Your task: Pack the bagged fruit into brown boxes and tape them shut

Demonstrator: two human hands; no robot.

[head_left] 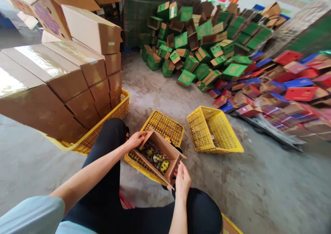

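Observation:
Between my knees, an open brown cardboard box rests tilted over an upturned yellow plastic crate. Inside lie several yellow items with dark spots, in what looks like clear wrapping; their kind I cannot make out. My left hand pinches the box's far left edge, thumb on top. At the near right end, my right hand grips the box wall, its fingers partly hidden behind the cardboard.
To the left, taped cartons stand stacked in a long yellow crate. Another yellow crate sits on the floor at right. Heaps of green boxes and red and blue boxes lie behind. A crate corner shows at bottom right.

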